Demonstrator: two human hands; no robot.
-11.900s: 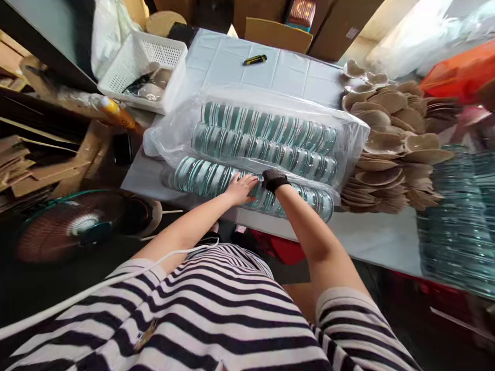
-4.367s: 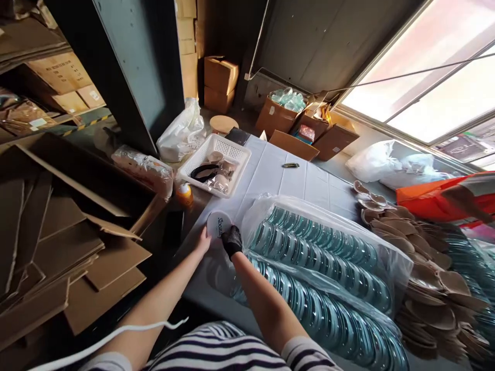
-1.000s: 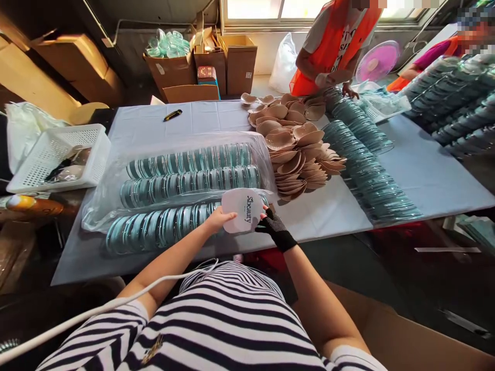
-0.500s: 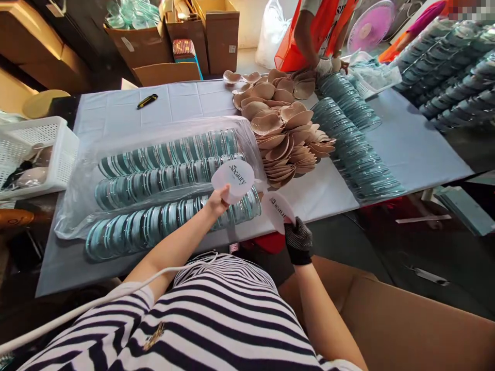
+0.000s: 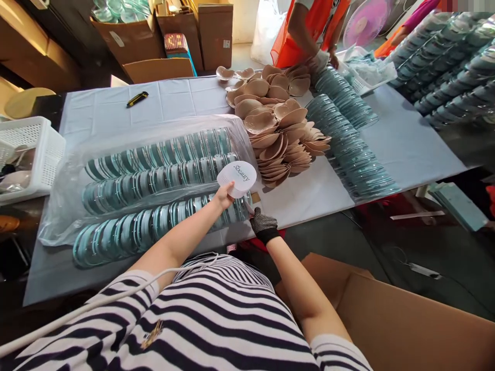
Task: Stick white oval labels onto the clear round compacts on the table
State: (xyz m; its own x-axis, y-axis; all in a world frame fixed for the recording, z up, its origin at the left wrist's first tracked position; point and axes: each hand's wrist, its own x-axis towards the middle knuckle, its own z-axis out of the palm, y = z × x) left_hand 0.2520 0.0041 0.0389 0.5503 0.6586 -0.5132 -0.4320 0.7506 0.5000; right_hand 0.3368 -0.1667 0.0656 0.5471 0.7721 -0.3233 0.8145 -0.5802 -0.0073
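Over the plastic shells (image 5: 127,233), our left hand (image 5: 225,197) grips printed cards (image 5: 242,173) — likely light, bendable, slippery, best pinched by the edges — but we cannot tell if our right hand (image 5: 264,224) holds anything.

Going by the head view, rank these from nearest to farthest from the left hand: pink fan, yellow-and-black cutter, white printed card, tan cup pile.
1. White printed card: held in the left hand.
2. Tan cup pile: on the table, beyond and to the right.
3. Yellow-and-black cutter: toward the table's far left.
4. Pink fan: farthest, in the right background.
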